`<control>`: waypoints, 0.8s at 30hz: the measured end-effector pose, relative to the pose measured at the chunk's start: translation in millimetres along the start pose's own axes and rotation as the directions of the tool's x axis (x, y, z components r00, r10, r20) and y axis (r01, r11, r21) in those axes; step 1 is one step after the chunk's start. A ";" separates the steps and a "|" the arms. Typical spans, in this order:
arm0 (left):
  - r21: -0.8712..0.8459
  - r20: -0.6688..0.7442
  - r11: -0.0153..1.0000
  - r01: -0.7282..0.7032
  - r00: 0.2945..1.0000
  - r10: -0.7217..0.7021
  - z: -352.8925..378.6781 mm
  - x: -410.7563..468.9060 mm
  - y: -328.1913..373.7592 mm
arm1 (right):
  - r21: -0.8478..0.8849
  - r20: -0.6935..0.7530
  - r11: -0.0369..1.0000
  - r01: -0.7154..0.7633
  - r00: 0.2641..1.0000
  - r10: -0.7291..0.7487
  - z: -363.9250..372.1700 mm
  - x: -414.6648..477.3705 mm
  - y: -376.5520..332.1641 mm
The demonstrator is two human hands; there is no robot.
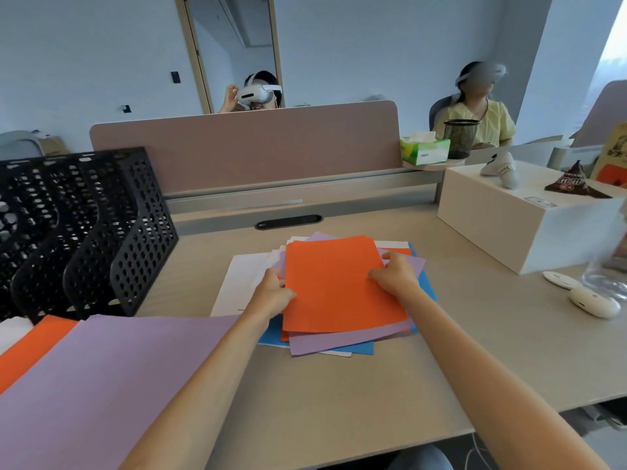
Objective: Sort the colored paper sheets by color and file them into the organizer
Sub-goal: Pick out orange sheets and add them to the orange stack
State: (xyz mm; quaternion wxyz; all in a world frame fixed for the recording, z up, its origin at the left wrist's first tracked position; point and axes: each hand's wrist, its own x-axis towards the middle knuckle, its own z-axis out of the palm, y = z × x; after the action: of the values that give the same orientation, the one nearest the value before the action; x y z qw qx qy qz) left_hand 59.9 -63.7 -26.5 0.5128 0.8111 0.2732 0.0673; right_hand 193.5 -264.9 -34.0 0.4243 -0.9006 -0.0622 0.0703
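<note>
Orange sheet [339, 286]: topmost on the mixed pile [339, 342], centre of the surface [339, 401]. We hold it at both side edges.

Fingers, left hand [273, 293]: curled against the sheet's left edge. The tips are hidden where the orange meets the papers below, and we read this as a grip on that edge.

Fingers, right hand [395, 274]: curled at the right edge, with the thumb pressed on the orange face and the other fingers bent over the rim.

We cannot tell whether the sheet is lifted clear of the pile or lies flat on it.

Pile under the sheet: purple, blue, white and more orange paper, fanned askew with corners sticking out on all sides. A white sheet [237, 283] juts out to the left, under our left hand.

Near left, apart from the pile: a large purple sheet [101, 378] lies flat, and our left forearm crosses over its right corner. An orange stack [30, 347] shows from beneath its left side. A white stack [12, 330] lies at the frame edge beside that.

Organizer [84, 232]: black and perforated, with upright curved dividers. It stands at the far left of the surface, just behind the separated sheets.

Right side: a white box [509, 225] with small packets on top, and a white rounded case [593, 301] nearer us. At the back stands a brown divider panel [254, 147], with a green tissue box [424, 151] and a mesh cup [460, 137] at its right end. Two people wearing headsets sit beyond the panel.
</note>
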 end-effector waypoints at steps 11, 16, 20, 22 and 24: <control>0.367 0.156 0.910 -0.191 0.977 0.142 8.4 -10.0 -3.4 | 0.045 -0.104 0.999 0.001 0.995 0.004 -8.6 19.1 9.1; 0.429 0.181 0.887 -0.172 0.978 0.102 6.8 -14.1 -0.8 | 0.078 -0.134 0.997 0.008 0.991 0.002 -15.1 19.1 12.9; 0.426 0.202 0.883 -0.200 0.972 0.122 7.0 -15.6 -5.8 | 0.186 -0.046 0.982 0.017 0.999 -0.009 -20.1 15.4 14.6; 0.437 0.200 0.876 -0.204 0.972 0.126 6.9 -13.6 -8.3 | 0.110 -0.060 0.993 0.033 0.998 -0.026 -22.2 13.4 12.8; 0.444 0.212 0.870 -0.214 0.969 0.130 7.4 -12.8 -9.0 | 0.053 -0.091 0.998 0.045 0.995 -0.040 -23.7 10.9 9.6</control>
State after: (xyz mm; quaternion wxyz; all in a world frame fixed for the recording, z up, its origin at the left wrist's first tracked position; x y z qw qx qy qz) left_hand 48.7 -73.2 -35.6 0.3182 0.9338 0.1616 -0.0257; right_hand 208.9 -287.0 -27.3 0.4526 -0.8894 -0.0604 0.0221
